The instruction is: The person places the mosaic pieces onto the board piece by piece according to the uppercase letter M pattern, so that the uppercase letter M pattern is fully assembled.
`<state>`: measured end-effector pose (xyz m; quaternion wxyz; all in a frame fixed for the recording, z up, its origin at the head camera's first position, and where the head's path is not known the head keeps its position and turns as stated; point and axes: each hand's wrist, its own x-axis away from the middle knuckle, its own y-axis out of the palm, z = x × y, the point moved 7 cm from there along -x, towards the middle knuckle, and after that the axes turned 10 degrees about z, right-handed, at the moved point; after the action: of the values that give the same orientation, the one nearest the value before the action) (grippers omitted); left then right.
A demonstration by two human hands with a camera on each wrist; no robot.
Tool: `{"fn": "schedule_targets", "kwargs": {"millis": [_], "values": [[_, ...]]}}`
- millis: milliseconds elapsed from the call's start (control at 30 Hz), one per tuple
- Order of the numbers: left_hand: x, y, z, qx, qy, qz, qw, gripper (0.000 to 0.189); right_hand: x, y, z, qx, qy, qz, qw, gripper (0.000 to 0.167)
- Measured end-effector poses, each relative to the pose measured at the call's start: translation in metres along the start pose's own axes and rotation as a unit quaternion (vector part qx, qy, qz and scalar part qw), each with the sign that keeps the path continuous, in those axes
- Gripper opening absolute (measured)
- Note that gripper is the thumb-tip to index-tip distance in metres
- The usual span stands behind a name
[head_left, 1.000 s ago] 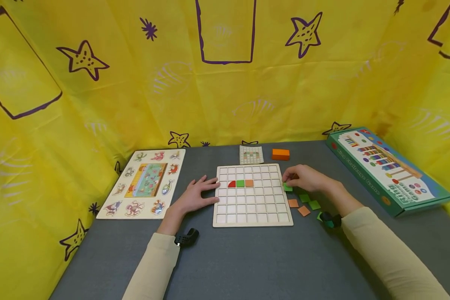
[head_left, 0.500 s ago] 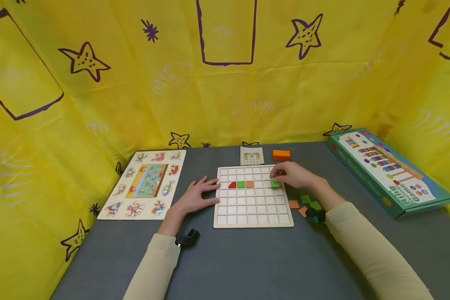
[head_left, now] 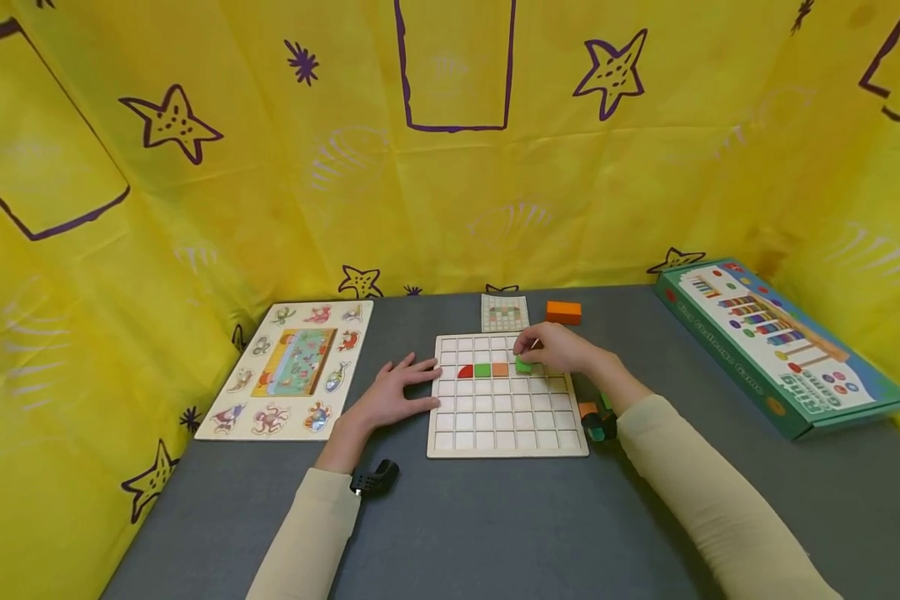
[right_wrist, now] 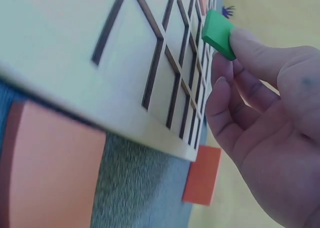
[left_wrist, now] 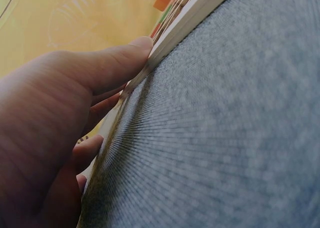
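Observation:
A pale wooden grid board (head_left: 495, 417) lies in the middle of the table. In one of its upper rows sit a red quarter-round tile (head_left: 466, 372), a green square tile (head_left: 482, 370) and an orange square tile (head_left: 500, 369), side by side. My right hand (head_left: 562, 348) pinches another green square tile (right_wrist: 218, 31) between thumb and fingers, just right of the orange one. My left hand (head_left: 390, 393) has its fingers spread, with the fingertips touching the board's left edge; in the left wrist view the thumb (left_wrist: 120, 62) rests against that edge.
A small pattern card (head_left: 505, 313) and an orange block (head_left: 563, 312) lie behind the board. At left is a sea-animal picture board (head_left: 292, 367), at right a green game box (head_left: 780, 342). Loose tiles, including an orange one (head_left: 587, 409), lie right of the board, partly hidden by the right wrist.
My right hand has carried the green tile leftward from beside the board's right edge to over the grid, near the orange tile. The left hand has stayed in place.

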<state>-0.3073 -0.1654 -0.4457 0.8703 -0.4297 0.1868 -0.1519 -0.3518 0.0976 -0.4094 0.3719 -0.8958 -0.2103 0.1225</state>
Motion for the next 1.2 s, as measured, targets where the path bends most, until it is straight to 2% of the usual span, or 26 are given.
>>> {"fn": "schedule_targets", "kwargs": {"millis": [667, 1200], "values": [[0.002, -0.001, -0.001, 0.002, -0.004, -0.003, 1.0, 0.061, -0.005, 0.014, -0.001, 0.011, -0.003, -0.021, 0.9997, 0.007], [0.001, 0.001, -0.001, -0.002, -0.001, -0.003, 1.0, 0.061, 0.002, 0.009, 0.002, 0.005, -0.004, -0.003, 1.0, 0.012]]}}
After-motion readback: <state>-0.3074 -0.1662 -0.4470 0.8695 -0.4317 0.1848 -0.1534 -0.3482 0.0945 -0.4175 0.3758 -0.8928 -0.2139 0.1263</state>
